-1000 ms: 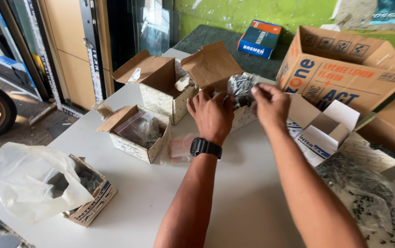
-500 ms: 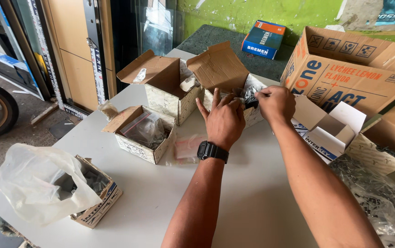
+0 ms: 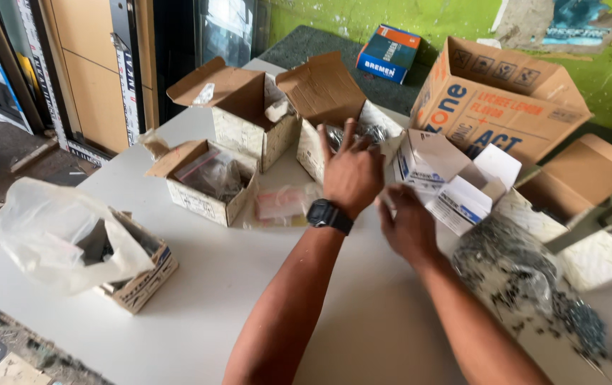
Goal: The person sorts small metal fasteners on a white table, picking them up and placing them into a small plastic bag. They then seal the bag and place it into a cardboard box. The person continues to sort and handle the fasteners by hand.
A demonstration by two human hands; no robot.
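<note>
White tabletop (image 3: 263, 285) carried several open cardboard boxes. Left hand (image 3: 352, 175), wristwatch (image 3: 329, 216) on its wrist, was raised with fingers spread and empty, just in front of the open box of bagged screws (image 3: 334, 139). Right hand (image 3: 409, 224) was blurred, right of that box and nearer the person, fingers loosely open, holding nothing, beside a small white box (image 3: 455, 192). A plastic bag of screws (image 3: 527, 274) lay farther right.

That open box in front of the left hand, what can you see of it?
The box is small, worn brown cardboard with a pale speckled printed outside. It stands upright on the white table, its lid flap folded up and back. A clear bag of small metal parts sits inside. The left hand hovers over its near edge, fingers spread; contact is unclear. Another open box stands close on its left.
</note>
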